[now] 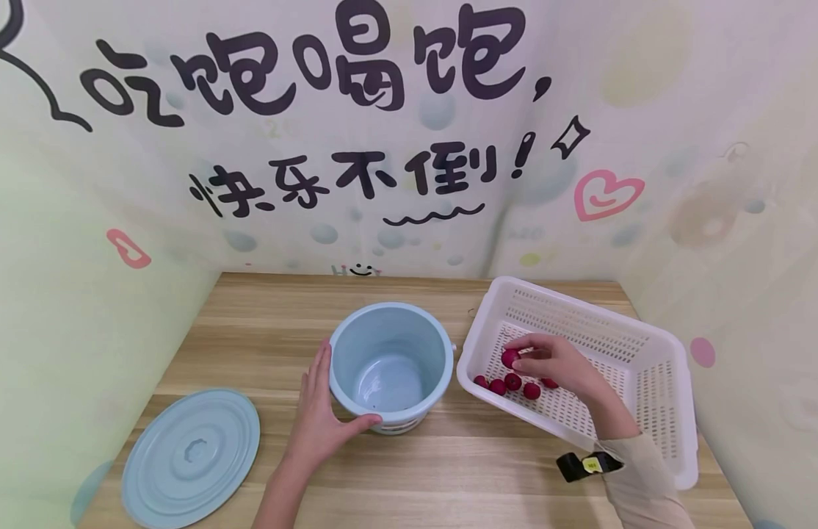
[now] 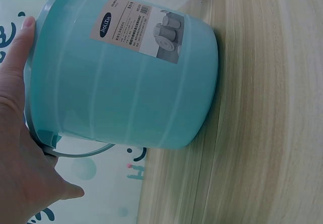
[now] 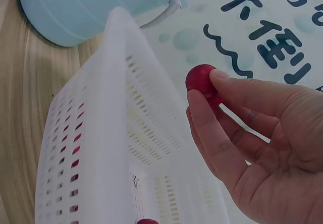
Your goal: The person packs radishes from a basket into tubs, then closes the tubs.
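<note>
My left hand [image 1: 316, 420] rests against the near left of a light blue bucket [image 1: 391, 426], its fingers along the outer side and its thumb across the front rim. Inside, the bucket's bottom shows bare. In the left wrist view the bucket [image 2: 121, 98] bears a printed label [image 2: 139, 30] on its side. Over a white slotted basket [image 1: 660, 411], my right hand [image 1: 557, 361] pinches a small round red piece of produce [image 3: 199, 77] between thumb and fingertips. Several more red pieces [image 1: 498, 387] lie on the basket's floor, partly hidden by the hand.
A round light blue lid [image 1: 191, 459] lies flat at the left of the wooden table [image 1: 449, 477]. The bucket's handle [image 3: 161, 14] hangs at its side, near the basket. A printed wall sheet [image 1: 382, 242] stands behind and on both sides.
</note>
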`<state>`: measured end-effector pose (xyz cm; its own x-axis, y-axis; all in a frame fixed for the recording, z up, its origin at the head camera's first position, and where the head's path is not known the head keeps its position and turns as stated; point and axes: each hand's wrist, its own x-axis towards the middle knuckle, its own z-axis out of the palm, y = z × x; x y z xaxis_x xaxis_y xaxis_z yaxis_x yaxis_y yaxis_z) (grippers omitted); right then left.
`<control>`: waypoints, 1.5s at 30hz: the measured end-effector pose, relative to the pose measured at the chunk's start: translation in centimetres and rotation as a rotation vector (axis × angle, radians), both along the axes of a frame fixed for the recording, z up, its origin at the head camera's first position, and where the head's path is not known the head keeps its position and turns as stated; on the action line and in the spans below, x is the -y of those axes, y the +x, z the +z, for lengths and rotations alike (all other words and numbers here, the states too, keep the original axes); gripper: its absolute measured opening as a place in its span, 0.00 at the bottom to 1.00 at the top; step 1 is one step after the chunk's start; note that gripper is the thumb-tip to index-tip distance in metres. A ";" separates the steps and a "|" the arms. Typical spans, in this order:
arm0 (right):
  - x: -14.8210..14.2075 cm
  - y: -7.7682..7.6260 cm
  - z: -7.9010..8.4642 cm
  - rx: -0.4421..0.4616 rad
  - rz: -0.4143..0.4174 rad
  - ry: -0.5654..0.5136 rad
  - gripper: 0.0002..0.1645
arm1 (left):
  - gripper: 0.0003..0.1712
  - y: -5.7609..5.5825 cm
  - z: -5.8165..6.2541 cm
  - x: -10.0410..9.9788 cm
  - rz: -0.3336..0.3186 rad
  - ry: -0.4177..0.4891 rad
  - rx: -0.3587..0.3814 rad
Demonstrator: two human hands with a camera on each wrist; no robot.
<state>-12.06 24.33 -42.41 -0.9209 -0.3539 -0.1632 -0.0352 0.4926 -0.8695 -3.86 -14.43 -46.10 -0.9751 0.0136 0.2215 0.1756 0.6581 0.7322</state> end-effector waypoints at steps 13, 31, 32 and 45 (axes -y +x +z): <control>1.6 -0.2 1.1 -0.048 0.046 -0.034 0.22 | 0.76 -0.1 0.0 -0.1 0.002 -0.006 -0.005; 4.4 -0.2 2.2 -0.073 0.075 -0.073 0.20 | 0.76 0.0 0.0 -0.1 0.000 0.008 -0.011; 4.6 -0.2 2.2 -0.074 0.078 -0.078 0.20 | 0.76 0.0 0.0 -0.1 0.001 0.008 -0.009; 6.7 -0.2 3.0 -0.055 0.114 -0.145 0.21 | 0.77 0.0 0.0 -0.1 0.000 0.002 -0.014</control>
